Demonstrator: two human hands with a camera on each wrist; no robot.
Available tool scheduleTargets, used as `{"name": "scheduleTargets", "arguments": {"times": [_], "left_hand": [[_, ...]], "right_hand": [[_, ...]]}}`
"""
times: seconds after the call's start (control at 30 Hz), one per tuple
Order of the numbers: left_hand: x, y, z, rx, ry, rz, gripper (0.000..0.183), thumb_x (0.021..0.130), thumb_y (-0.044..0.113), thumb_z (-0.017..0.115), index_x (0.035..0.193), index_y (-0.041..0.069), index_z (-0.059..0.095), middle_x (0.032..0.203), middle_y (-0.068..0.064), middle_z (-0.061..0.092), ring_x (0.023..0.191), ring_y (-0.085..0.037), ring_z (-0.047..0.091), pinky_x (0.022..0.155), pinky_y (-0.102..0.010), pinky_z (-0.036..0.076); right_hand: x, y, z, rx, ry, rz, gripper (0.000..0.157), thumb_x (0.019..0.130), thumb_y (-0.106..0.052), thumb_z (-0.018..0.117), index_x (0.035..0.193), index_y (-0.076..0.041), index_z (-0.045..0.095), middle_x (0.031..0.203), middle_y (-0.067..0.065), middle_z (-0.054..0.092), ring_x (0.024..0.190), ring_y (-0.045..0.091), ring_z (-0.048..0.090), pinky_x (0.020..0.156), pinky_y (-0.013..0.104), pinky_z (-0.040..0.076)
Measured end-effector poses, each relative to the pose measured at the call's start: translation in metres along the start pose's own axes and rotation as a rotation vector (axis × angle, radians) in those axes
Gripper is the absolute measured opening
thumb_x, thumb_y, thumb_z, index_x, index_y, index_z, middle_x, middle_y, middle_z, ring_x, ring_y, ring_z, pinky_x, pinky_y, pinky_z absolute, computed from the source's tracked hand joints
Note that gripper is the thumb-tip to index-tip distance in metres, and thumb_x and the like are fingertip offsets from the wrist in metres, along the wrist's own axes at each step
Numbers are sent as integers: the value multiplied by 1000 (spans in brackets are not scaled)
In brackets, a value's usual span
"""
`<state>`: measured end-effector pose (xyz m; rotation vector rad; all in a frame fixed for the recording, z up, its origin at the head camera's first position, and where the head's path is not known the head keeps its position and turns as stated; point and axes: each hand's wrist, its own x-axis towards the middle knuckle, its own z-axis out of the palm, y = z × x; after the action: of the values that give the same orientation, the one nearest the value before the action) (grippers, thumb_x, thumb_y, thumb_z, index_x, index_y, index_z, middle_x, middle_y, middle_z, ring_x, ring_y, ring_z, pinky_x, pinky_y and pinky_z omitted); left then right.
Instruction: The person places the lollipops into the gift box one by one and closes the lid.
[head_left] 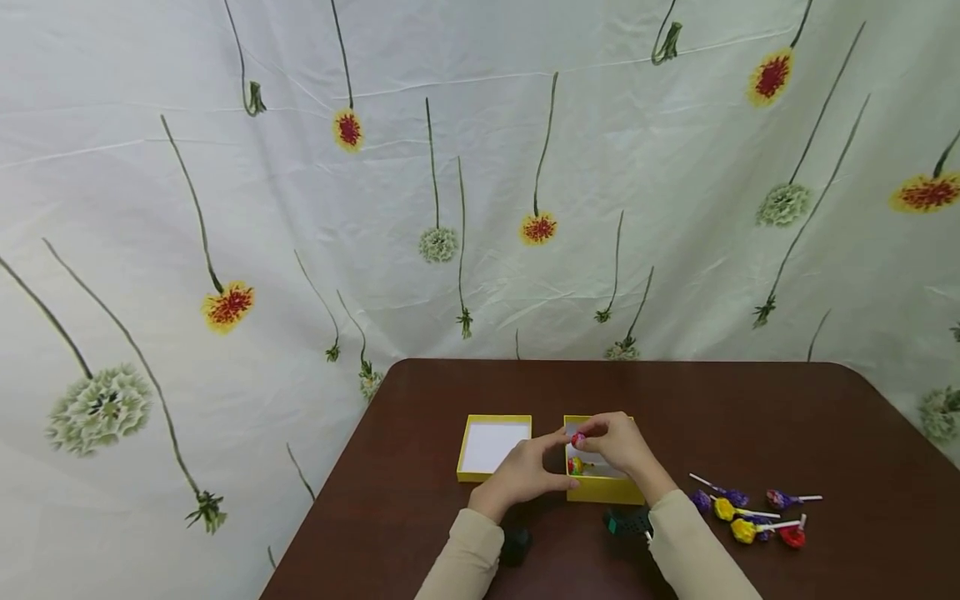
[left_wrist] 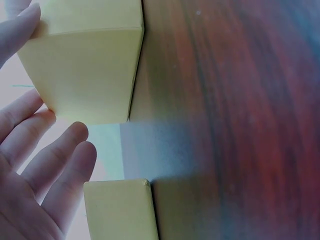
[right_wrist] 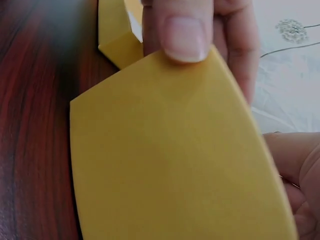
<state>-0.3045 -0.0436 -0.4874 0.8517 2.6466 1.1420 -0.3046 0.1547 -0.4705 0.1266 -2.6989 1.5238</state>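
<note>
A yellow box (head_left: 607,490) with a white inside stands uncovered on the table. My left hand (head_left: 521,471) grips it at its left end, thumb on the front wall near the corner, as the right wrist view also shows with the thumb (right_wrist: 186,37) over the box wall (right_wrist: 165,145). Over the box's back left part, my right hand (head_left: 618,442) pinches a red-wrapped lollipop (head_left: 577,439) between thumb and fingertips. Inside, against the left wall, lie red and yellow lollipops (head_left: 579,465). In the left wrist view, the left fingers (left_wrist: 55,157) spread beside the box (left_wrist: 85,75).
To the left lies the shallow yellow lid (head_left: 472,477), white inside facing up. Several purple, yellow and red lollipops (head_left: 744,531) are scattered on the brown table (head_left: 825,433) at right. Behind the table hangs a flowered white cloth (head_left: 495,275).
</note>
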Motion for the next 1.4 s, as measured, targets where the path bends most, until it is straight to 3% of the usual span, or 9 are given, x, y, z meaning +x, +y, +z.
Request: {"name": "scheduleTargets", "arguments": {"times": [0.83,1.4], "left_hand": [[0,-1,3,8,8,12,66,85,37,80,145,23,55,158,1,43,143,-26,45,114,-48,43],[1,0,3,22,17,26,68,86,37,80,145,17,54,157,-1,44,142,-27,47,113,-47,44]], "right_hand": [[8,10,8,23,-120,95,15,85,3,74,99,2,77,92,12,77,77,18,72,71,36,62],[11,9,7,46,-217,122,18,89,5,68,106,5,75,93,10,76,77,16,70,74,38,63]]}}
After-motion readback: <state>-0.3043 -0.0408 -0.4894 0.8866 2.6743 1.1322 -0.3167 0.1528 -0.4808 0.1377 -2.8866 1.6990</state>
